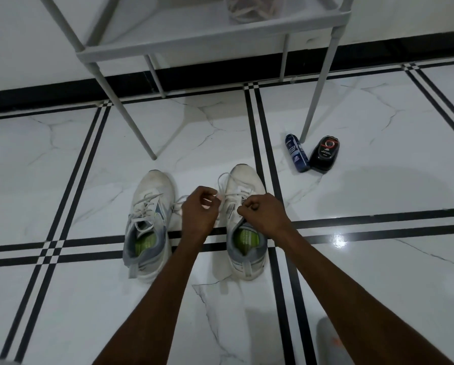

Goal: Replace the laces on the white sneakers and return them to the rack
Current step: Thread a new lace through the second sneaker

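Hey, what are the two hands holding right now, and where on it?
Both work the right sneaker: the left hand pinches its lace, and the right hand grips at the tongue, seemingly the other lace end.

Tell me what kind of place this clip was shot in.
Probably a home entryway or hallway: a marble-look tiled floor, a grey shoe rack against the wall, and shoe-care bottles beside the white sneakers.
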Tool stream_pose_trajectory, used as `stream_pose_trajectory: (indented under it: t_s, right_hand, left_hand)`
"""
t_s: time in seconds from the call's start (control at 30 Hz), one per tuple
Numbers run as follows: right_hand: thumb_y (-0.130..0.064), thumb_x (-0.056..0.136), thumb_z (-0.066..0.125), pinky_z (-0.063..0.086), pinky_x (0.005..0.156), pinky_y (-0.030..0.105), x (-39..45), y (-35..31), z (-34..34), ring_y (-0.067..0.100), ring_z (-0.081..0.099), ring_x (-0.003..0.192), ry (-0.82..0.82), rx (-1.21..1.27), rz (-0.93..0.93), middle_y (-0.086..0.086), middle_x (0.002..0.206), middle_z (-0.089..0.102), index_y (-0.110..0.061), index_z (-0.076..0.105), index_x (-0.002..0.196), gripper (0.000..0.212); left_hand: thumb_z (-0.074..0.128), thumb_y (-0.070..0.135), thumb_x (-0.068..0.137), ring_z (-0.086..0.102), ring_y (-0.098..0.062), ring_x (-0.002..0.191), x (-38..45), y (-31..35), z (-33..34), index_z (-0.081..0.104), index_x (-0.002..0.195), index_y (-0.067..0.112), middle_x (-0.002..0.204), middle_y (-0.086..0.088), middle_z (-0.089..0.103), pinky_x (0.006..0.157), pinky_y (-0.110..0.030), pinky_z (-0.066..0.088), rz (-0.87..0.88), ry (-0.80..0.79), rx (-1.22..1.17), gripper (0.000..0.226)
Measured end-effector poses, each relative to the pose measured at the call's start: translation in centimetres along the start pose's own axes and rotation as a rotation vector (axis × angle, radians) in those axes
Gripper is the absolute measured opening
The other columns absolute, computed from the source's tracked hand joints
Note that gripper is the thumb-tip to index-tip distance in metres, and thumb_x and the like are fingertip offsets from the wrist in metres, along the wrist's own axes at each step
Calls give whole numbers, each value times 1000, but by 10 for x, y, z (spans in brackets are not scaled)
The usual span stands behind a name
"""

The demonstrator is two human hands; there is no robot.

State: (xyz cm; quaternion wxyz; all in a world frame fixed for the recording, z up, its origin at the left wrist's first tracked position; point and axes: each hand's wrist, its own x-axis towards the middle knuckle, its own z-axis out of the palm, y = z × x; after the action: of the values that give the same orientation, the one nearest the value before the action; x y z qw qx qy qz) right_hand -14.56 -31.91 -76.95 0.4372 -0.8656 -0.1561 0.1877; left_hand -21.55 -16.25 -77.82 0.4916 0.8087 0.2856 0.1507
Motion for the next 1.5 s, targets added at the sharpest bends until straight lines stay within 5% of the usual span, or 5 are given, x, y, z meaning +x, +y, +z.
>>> stream_pose_trajectory:
  t_s: [0.47,0.7,0.9,1.13,1.5]
  right_hand:
    - [-19,83,69,50,78,23,1,0,-5,10,64,79,-30,64,62,-5,74,68,-12,78,90,13]
    - [-21,85,71,44,68,16,3,2,-7,6,62,75,-56,29,27,-4,78,69,-13,78,90,12]
    - [-16,83,73,42,67,7,4,7,-6,6,63,79,-24,82,64,1,87,72,-12,78,92,12]
    - [-18,82,73,46,74,15,7,5,-6,11,66,89,-56,80,68,4,96,75,-12,79,93,14]
    - [-16,82,73,40,64,3,4,5,-7,6,63,83,-31,79,90,2,91,74,-11,79,91,12]
  left_hand:
    - [59,15,86,62,-33,90,-5,-17,-32,70,90,5,93,-16,66,84,-39,50,-126,518,433,15]
    - [64,53,85,63,-15,104,-17,-1,13,70,88,34,100,12,72,96,-49,42,143,-90,300,20]
    - [60,13,90,62,-35,93,0,-16,-30,68,93,8,97,-15,67,80,-41,43,-89,468,430,10]
    - [68,47,88,64,-14,99,-13,1,10,69,93,28,99,12,69,91,-48,50,189,-90,224,19]
    - [66,29,83,51,-12,51,-18,-3,-27,55,51,13,47,4,51,58,-26,37,-301,142,248,37]
